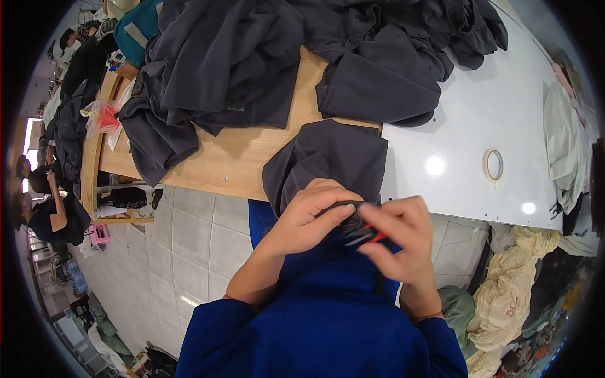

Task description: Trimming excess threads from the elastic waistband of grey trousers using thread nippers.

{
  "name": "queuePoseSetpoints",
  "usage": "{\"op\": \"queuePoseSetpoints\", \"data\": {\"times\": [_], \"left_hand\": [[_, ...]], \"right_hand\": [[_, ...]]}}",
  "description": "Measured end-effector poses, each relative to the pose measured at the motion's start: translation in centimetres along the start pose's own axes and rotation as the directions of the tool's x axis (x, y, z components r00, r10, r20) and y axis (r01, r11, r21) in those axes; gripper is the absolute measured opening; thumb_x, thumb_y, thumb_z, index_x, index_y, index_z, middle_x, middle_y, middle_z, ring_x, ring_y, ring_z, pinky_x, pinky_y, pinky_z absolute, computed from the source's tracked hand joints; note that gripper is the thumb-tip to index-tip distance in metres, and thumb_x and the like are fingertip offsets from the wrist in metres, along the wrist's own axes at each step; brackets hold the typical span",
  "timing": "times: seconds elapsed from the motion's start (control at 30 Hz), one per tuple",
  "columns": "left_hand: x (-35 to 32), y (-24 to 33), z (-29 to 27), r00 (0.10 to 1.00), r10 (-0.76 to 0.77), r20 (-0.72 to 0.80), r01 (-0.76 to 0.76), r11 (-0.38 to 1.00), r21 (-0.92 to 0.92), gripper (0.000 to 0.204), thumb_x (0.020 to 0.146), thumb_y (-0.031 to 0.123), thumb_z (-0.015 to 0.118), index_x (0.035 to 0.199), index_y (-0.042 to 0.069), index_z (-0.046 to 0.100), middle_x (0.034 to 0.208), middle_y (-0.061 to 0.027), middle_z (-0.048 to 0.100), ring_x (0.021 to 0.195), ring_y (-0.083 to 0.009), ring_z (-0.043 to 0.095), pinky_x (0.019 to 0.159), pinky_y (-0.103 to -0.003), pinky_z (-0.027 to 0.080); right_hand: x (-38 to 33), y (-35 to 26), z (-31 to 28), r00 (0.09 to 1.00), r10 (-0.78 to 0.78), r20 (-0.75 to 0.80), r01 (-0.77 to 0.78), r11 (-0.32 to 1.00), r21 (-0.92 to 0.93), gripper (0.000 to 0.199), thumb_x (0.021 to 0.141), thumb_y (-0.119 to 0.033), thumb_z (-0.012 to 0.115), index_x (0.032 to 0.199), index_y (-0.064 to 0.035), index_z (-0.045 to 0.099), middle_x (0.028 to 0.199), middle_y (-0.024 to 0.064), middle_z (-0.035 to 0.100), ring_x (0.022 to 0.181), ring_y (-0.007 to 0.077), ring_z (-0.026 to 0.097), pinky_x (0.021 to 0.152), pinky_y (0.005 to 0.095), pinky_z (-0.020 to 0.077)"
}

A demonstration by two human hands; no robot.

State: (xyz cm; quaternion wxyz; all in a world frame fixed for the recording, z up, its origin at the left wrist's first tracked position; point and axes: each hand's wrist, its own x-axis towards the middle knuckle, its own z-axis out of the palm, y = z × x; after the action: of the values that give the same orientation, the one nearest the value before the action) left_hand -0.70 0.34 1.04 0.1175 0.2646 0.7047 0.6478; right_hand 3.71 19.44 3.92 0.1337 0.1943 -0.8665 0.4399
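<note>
My left hand [313, 216] is closed on the edge of a dark grey garment [340, 151], its thumb pressing the cloth against the fingers. The garment hangs over the table's front edge in front of me, and its overall shape is bunched. Close against that edge, my right hand [403, 239] grips a small pair of thread snips [362, 239] with dark blades and a red part. Motion smears the right fingers a little, and they partly cover the snips. Loose dark threads show around the cloth edge between both hands.
Heaps of dark grey garments [233, 57] lie across the wooden table [246, 157]. On the white tabletop [466, 145] at right sits a tape roll [493, 165]. Cream cloth [510, 290] is piled at lower right. A person [60, 211] is at far left, near a pink stool [99, 234].
</note>
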Motion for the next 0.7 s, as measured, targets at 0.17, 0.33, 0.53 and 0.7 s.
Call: {"op": "queuePoseSetpoints", "data": {"times": [0.17,0.33,0.53,0.7], "left_hand": [[-0.4,-0.2,0.1,0.983,-0.133,-0.125,0.118,0.986,-0.122,0.015,0.086,0.011,0.057,0.096,0.002,0.063,0.079,-0.0044,0.06,0.077,-0.0165,0.053,0.079,-0.028,0.037],[-0.3,-0.1,0.6,0.964,-0.203,-0.173,0.17,0.968,-0.187,0.014,0.087,0.012,0.057,0.095,0.002,0.063,0.079,-0.0043,0.059,0.078,-0.0161,0.052,0.078,-0.028,0.038],[-0.5,0.1,0.7,0.957,-0.244,-0.157,0.206,0.952,-0.227,0.014,0.087,0.012,0.056,0.096,0.002,0.062,0.078,-0.0037,0.058,0.078,-0.0158,0.051,0.079,-0.027,0.036],[-0.4,0.2,0.7,0.961,-0.243,-0.132,0.208,0.95,-0.233,0.015,0.088,0.012,0.055,0.096,0.002,0.062,0.08,-0.0037,0.058,0.08,-0.0154,0.051,0.08,-0.028,0.036]], "right_hand": [[0.2,-0.9,-2.8,0.964,-0.155,0.218,0.128,0.982,0.136,0.042,0.058,-0.034,0.076,0.094,-0.0122,0.07,0.075,0.0,0.055,0.065,0.0177,0.049,0.058,0.0285,0.039],[-0.1,0.0,-1.2,0.998,0.037,-0.058,-0.037,0.999,0.005,0.043,0.058,-0.028,0.077,0.096,-0.0105,0.069,0.074,0.0018,0.056,0.066,0.018,0.049,0.058,0.0283,0.0384],[-0.2,1.2,0.0,0.971,0.007,-0.239,-0.04,0.99,-0.134,0.04,0.057,-0.018,0.077,0.095,-0.0091,0.07,0.077,0.0022,0.056,0.066,0.0172,0.047,0.058,0.0272,0.0375],[0.0,1.5,0.4,0.97,-0.051,-0.24,0.014,0.988,-0.154,0.038,0.057,-0.02,0.076,0.093,-0.0102,0.071,0.076,0.0012,0.056,0.065,0.016,0.046,0.057,0.026,0.037]]}}
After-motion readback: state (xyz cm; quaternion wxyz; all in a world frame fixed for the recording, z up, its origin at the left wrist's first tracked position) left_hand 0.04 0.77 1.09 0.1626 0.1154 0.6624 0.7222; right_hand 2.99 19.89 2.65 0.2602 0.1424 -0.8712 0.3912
